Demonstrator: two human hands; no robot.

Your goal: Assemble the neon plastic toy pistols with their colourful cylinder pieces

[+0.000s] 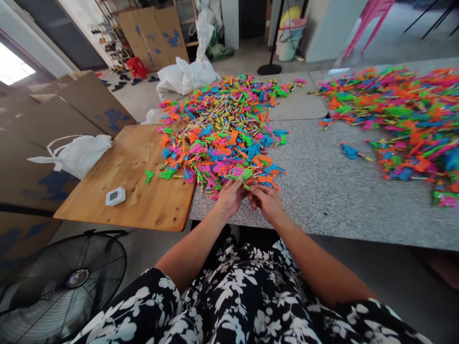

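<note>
My left hand (230,197) is closed on a green plastic toy gun (246,174) at the near edge of a large pile. Close beside it, my right hand (264,199) pinches a small yellow-green tube (247,188) against the toy gun's lower end; whether the two are joined I cannot tell. Just beyond my hands spreads the heap of toy guns (218,155) in pink, orange, green and blue. Many small yellow tubes (229,112) lie on its middle.
Another heap of toy guns (405,119) covers the right of the grey speckled table (304,191). On the wooden board (143,191) at left are a white timer-like device (115,196) and one green toy gun (148,177). A fan (77,277) stands lower left, near cardboard boxes (46,124).
</note>
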